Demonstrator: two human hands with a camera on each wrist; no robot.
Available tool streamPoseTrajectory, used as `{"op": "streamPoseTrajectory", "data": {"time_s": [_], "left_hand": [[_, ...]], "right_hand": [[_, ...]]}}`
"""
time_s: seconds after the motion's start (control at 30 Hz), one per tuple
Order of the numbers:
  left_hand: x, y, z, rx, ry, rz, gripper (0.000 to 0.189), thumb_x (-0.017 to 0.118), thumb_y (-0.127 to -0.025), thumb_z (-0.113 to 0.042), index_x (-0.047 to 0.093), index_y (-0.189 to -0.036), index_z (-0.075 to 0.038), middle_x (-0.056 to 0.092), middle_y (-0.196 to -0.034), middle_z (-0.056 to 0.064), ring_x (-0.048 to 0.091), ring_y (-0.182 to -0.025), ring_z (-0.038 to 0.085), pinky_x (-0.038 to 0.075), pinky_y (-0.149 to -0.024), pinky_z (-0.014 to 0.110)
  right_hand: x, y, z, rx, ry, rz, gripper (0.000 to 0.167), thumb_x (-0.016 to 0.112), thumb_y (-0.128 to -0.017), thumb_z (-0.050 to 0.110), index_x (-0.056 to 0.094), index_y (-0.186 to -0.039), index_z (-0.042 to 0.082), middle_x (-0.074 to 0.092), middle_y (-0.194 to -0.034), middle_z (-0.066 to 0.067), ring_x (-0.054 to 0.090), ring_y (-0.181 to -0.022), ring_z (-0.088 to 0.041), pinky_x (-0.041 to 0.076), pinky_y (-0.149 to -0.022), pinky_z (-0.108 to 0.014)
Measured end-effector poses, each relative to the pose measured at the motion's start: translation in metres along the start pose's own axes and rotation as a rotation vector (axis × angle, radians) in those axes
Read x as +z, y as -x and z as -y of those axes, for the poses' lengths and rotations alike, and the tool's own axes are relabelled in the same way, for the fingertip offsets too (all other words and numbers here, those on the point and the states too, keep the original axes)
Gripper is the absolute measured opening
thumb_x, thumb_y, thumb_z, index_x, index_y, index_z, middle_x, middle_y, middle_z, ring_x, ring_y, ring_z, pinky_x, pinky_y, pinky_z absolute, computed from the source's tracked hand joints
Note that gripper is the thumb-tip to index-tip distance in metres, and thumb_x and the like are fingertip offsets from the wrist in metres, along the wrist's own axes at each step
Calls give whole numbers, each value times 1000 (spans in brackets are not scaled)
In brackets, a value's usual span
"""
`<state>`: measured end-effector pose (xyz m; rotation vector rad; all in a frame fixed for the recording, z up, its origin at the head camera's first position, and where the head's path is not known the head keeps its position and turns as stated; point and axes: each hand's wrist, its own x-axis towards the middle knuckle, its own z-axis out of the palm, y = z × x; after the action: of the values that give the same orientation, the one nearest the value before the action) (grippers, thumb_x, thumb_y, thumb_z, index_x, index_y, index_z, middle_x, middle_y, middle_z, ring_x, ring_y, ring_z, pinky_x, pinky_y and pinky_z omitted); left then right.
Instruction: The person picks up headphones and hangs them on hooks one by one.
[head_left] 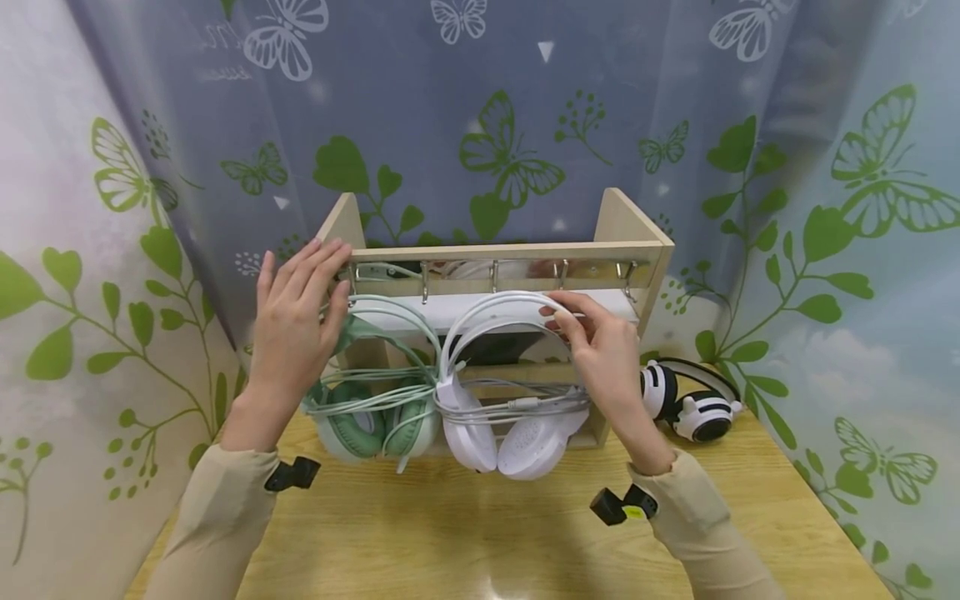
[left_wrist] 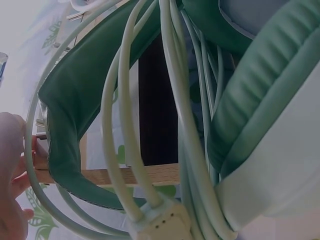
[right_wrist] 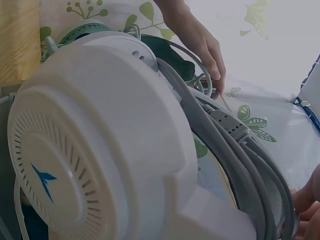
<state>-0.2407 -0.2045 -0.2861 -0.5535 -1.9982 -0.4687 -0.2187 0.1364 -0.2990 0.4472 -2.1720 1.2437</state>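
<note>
In front of the wooden rack [head_left: 517,252], white headphones [head_left: 534,450] are hanging beside green headphones [head_left: 358,429]. The right hand [head_left: 609,354] is pinching the white headphones near the top, its grip clamped there. The left hand [head_left: 294,325], its grip spread, is resting at the rack's left end. Black-and-white headphones [head_left: 701,414] are lying on the desk [head_left: 465,533].

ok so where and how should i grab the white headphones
Probably best to take the white headphones by the headband, coming from above and in front: its slim arch stands uppermost, while the ear cups hang below with the cable bundled across them. The right hand holds the arch's right side, leaving its left side free.
</note>
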Motion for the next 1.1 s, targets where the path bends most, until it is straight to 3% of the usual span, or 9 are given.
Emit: {"op": "streamPoseTrajectory", "data": {"time_s": [0.27,0.4,0.53,0.63,0.7,0.77,0.93,1.1], "left_hand": [[0,1,2,-6,-1,4,39,58,-103,-16,60,-141,-7,59,-144,10,47,-140,30,11,-124,55],[1,1,2,-7,1,7,39,57,-103,-17,60,-141,-8,59,-145,10,47,-140,29,11,-124,55],[1,1,2,-8,-1,9,39,58,-103,-16,60,-142,-8,58,-145,10,47,-140,29,11,-124,55],[1,1,1,-8,-3,10,39,58,-103,-16,59,-142,-8,58,-145,10,47,-140,30,11,-124,55],[1,1,1,-8,-4,12,39,58,-103,-16,59,-142,-8,58,-145,10,46,-140,30,11,-124,55],[1,0,1,-9,-3,14,40,58,-103,-16,59,-142,-8,58,-145,10,46,-141,30,11,-125,55],[1,1,0,-8,-3,18,40,57,-104,-17,59,-143,-9,57,-146,9,46,-141,30,11,-125,55],[1,0,1,-6,2,10,39,57,-104,-17,59,-142,-9,58,-145,9,46,-141,29,11,-124,55]], "right_hand": [[3,-4,2,-8,-21,19,26,63,-100,6,73,-124,6,78,-103,-11,76,-90,-26,53,-73,-11],[3,-7,5,8,-2,24,27,64,-99,6,74,-124,9,78,-103,-9,76,-89,-24,50,-65,-12],[3,-10,6,3,10,34,28,65,-99,8,74,-125,11,78,-103,-8,75,-87,-23,36,-50,-17],[3,-12,7,-1,33,46,28,67,-98,9,74,-125,12,78,-100,-10,67,-63,-17,26,-43,-21],[3,-12,7,-2,50,49,29,69,-96,9,74,-125,12,78,-94,-11,52,-49,-9,24,-42,-22],[5,-12,5,-5,64,48,30,70,-96,8,74,-125,12,77,-95,-12,41,-46,-10,25,-43,-22],[7,-10,3,-21,62,35,32,70,-94,5,74,-125,11,74,-115,-10,56,-62,-16,33,-49,-22],[8,-10,2,-38,62,43,32,71,-94,6,73,-126,11,73,-115,-10,48,-58,-14,34,-53,-23]]}}
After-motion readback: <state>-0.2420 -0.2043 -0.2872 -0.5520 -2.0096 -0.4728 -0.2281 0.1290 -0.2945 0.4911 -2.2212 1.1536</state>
